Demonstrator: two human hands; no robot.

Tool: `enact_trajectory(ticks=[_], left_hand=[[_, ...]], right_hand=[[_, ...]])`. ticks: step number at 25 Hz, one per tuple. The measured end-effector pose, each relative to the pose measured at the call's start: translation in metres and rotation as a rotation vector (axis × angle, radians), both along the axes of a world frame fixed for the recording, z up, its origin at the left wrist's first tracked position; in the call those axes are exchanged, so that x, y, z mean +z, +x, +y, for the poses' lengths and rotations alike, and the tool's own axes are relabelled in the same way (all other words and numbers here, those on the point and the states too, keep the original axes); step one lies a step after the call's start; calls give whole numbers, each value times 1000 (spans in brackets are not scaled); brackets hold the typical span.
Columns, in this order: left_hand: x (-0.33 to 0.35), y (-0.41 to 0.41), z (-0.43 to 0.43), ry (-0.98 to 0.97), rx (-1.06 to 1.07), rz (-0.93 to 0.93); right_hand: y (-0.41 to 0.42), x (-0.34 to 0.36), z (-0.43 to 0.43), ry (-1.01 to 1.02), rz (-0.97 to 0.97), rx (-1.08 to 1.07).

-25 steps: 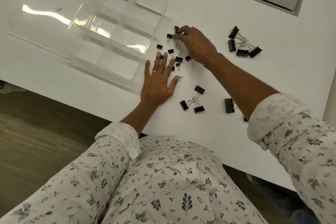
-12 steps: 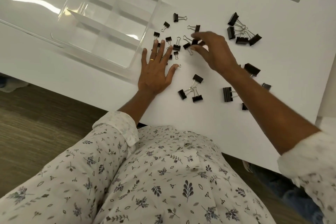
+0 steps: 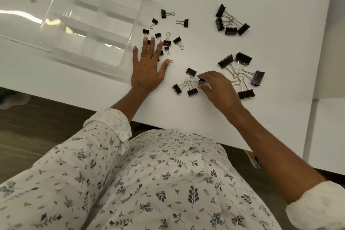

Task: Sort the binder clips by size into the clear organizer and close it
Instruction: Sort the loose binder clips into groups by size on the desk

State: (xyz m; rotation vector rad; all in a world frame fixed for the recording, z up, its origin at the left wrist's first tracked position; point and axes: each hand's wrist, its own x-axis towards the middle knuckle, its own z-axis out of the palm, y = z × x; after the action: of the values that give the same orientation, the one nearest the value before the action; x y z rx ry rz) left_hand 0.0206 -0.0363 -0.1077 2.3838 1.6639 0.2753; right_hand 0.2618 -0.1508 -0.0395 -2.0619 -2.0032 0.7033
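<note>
Black binder clips (image 3: 177, 40) lie loose on the white counter (image 3: 201, 115), and none sits in the clear organizer (image 3: 128, 46) yet. Its compartments look bare, and its lid (image 3: 20, 30) lies folded open on its left.

The smallest clips (image 3: 166, 42) are scattered just beside the organizer's right wall. The mid-sized clips (image 3: 192, 91) lie further right of the organizer and nearer the person, their wire handles tangled together. The large clips (image 3: 242, 58) sit well apart from the organizer, further right again. A second bunch (image 3: 230, 30) lies level with the organizer's far half.

The left hand (image 3: 147, 71) lies flat by the organizer's near right corner, fingers straight and spread, fingertips among the smallest clips. The right hand (image 3: 218, 89) pinches a single clip (image 3: 202, 81) between thumb and forefinger at the edge of the mid-sized tangle (the fingers hide much of its body, so its size is hard to judge).

The step in hand seems to be grouping by size, before any filling. Next, the pinched clip must come clear of the crossed handles without dragging its neighbours. Each size group must then travel left into its own compartment, and the lid closes last.
</note>
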Motion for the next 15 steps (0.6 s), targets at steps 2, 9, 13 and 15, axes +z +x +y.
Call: enact_trajectory(ticks=[2,9,13,15], left_hand=[[1,0,0,-5,-6,-3],[0,0,0,14,2,-7],[1,1,0,24,27,-47],[1,1,0,26,34,-89]], right_hand=[[-2,0,-1,-4,-29,8],[-7,27,39,153,-1,-88],[-22,22,101,180,24,-32],[-27,12,125,96,-20,-9]])
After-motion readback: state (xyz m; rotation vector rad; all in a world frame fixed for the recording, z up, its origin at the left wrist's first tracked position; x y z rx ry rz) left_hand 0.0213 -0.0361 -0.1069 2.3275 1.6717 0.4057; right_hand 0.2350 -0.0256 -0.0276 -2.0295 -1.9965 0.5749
